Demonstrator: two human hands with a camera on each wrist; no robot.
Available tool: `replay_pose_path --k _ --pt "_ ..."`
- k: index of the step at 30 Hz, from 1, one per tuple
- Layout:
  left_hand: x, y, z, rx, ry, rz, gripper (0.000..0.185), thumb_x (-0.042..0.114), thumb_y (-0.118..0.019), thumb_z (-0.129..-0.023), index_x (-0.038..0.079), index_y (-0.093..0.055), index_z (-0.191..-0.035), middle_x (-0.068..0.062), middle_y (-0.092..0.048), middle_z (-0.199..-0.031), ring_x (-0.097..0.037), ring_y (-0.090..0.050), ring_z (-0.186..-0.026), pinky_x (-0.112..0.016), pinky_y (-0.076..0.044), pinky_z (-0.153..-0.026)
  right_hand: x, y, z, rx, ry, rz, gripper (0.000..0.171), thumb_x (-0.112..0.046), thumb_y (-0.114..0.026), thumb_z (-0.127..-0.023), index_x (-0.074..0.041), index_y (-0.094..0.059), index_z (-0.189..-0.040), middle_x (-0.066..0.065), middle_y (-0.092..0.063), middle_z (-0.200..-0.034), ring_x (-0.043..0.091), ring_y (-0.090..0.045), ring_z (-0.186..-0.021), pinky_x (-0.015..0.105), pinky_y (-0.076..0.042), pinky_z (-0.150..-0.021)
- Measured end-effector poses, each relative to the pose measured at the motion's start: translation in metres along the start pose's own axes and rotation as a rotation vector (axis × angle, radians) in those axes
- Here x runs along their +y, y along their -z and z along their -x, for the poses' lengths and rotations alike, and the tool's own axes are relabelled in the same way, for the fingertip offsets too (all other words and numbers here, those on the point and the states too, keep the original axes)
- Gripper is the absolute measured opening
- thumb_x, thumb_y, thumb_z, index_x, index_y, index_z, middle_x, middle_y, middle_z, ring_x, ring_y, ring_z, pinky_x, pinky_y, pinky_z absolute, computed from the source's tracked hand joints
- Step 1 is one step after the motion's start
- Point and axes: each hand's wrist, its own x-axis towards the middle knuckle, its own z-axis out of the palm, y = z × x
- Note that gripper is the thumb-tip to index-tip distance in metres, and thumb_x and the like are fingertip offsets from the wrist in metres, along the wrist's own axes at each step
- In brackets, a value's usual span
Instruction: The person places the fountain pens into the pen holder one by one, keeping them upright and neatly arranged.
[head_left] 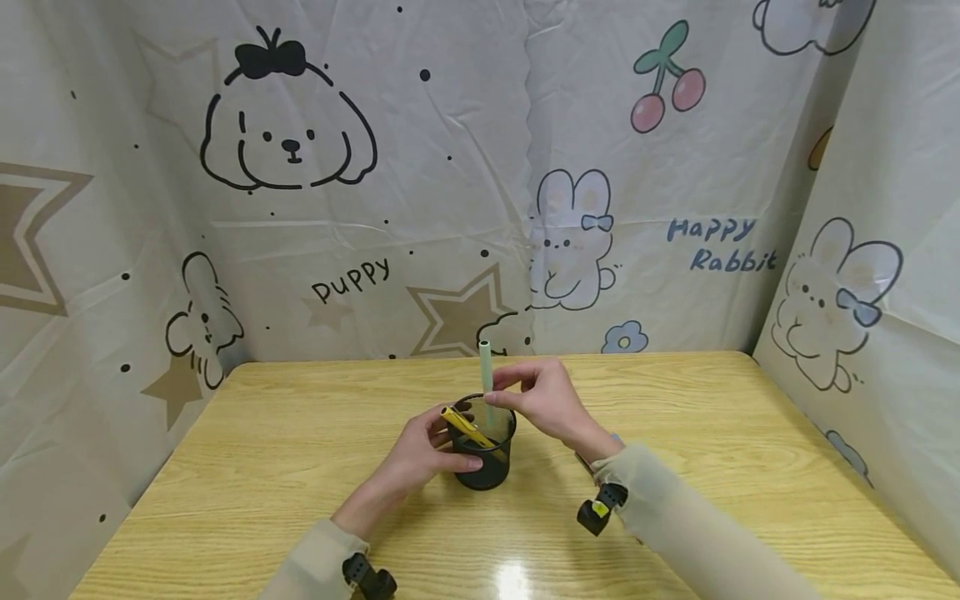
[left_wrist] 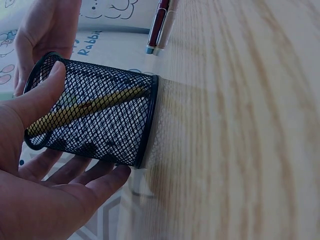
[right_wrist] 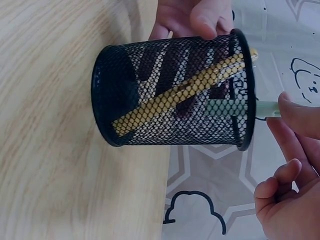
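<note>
A black mesh pen cup (head_left: 482, 477) stands upright on the wooden table. My left hand (head_left: 411, 458) grips it from the left, thumb on the near side and fingers round the far side. Inside leans a yellow pen (head_left: 467, 427), its upper end above the rim. With thumb and fingertip, my right hand (head_left: 547, 402) pinches a light green pen (head_left: 486, 364) held upright over the cup. Through the mesh in the right wrist view, the green pen's (right_wrist: 225, 107) lower end is inside, just below the rim and well above the cup's base.
A dark red pen (left_wrist: 159, 25) with a blue end lies on the table beyond the cup in the left wrist view. In the head view my right wrist partly covers it. Printed cloth (head_left: 465, 208) hangs along the table's back and sides.
</note>
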Motion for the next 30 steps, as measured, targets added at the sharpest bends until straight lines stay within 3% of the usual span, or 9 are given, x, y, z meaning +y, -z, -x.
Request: replay_pose_path --k 9,18,30 --pt "0.0 0.001 0.0 -0.003 0.01 0.001 0.076 0.0 -0.089 -0.083 0.0 -0.053 -0.15 -0.024 -0.059 -0.142 -0.043 -0.055 -0.135 -0.061 -0.034 -0.119 0.009 -0.005 0.0 -0.02 0.013 0.011 0.017 -0.011 -0.089 -0.086 -0.008 -0.085 -0.102 0.0 -0.079 -0.089 0.024 -0.048 -0.059 0.023 -0.033 -0.053" --pt "0.001 0.001 0.0 -0.009 0.007 -0.01 0.076 0.002 -0.089 -0.084 0.001 -0.053 -0.151 -0.023 -0.06 -0.141 -0.041 -0.057 -0.133 -0.061 -0.035 -0.119 0.012 -0.006 0.003 -0.03 0.003 0.033 0.018 -0.014 -0.089 -0.086 -0.01 -0.085 -0.103 -0.001 -0.079 -0.091 0.013 -0.046 -0.056 0.024 -0.034 -0.052" --pt "0.002 0.0 0.0 0.0 0.026 -0.009 0.078 0.002 -0.089 -0.083 0.002 -0.053 -0.152 -0.023 -0.059 -0.143 -0.043 -0.054 -0.136 -0.059 -0.037 -0.118 0.018 -0.009 0.005 -0.033 0.021 0.063 0.017 -0.013 -0.089 -0.086 -0.009 -0.085 -0.103 -0.001 -0.08 -0.095 0.019 -0.066 -0.079 0.024 -0.041 -0.056"
